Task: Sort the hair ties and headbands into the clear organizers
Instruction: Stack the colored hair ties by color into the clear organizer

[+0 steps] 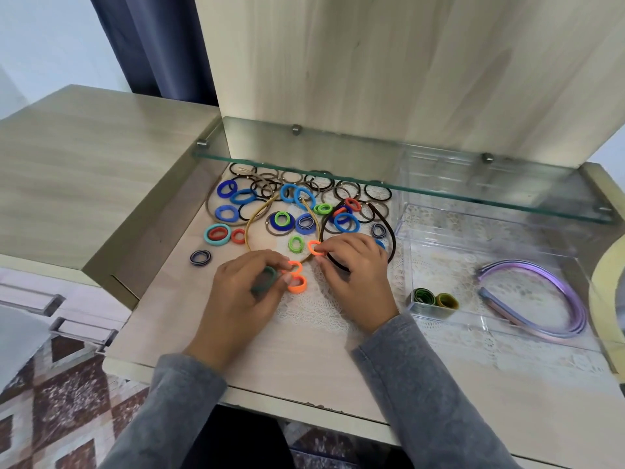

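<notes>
1. A navy striped hair tie [200,257] lies alone toward the table's [176,319] left edge, apart from the rest.
2. The left hand [243,292] hangs over the middle of the table, its fingers curled round a dark green hair tie [265,280]. Two orange hair ties [297,283] sit at its fingertips; whether it grips them too I cannot tell.
3. Toward the back edge, partly under the glass shelf [372,170], spreads the loose pile of hair ties [297,198]: blue, green, red, teal and thin dark ones. A gold headband [249,231] lies among them.
4. The right hand [355,270], just beside the left, pinches another orange tie [314,248] between thumb and forefinger, resting over a dark brown headband [392,240].
5. By the right edge stands a clear organizer [449,255]. It holds green hair ties [424,296] and an olive hair tie [447,300] in its front-left corner, with purple headbands [548,296] on its right side.
6. A second clear organizer [473,179] stands behind it, under the shelf.
</notes>
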